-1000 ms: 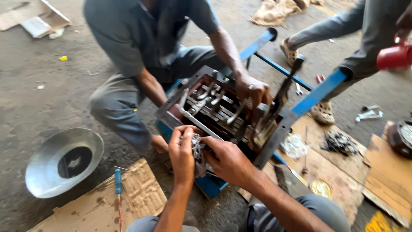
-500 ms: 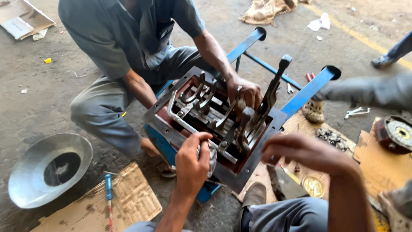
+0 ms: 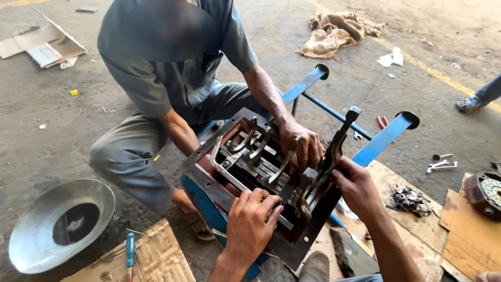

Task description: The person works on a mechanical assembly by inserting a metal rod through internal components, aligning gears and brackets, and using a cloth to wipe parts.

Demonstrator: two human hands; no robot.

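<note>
Two hands of yours were on the open gear housing (image 3: 250, 183) at the middle of the frame, which sat tilted on a blue stand (image 3: 383, 138). Your left hand (image 3: 250, 224) lay curled over the near edge of the housing, fingers bent around a metal part I could not make out, so its grip was closed on something unclear. Your right hand (image 3: 357, 185) was clenched around the base of the long dark lever (image 3: 334, 151) at the right side of the housing. Opposite you, a co-worker's hand (image 3: 300, 146) pressed down on the shift forks (image 3: 255, 151). You looked to be seating the lever assembly; the next move called for steady alignment with both hands.
</note>
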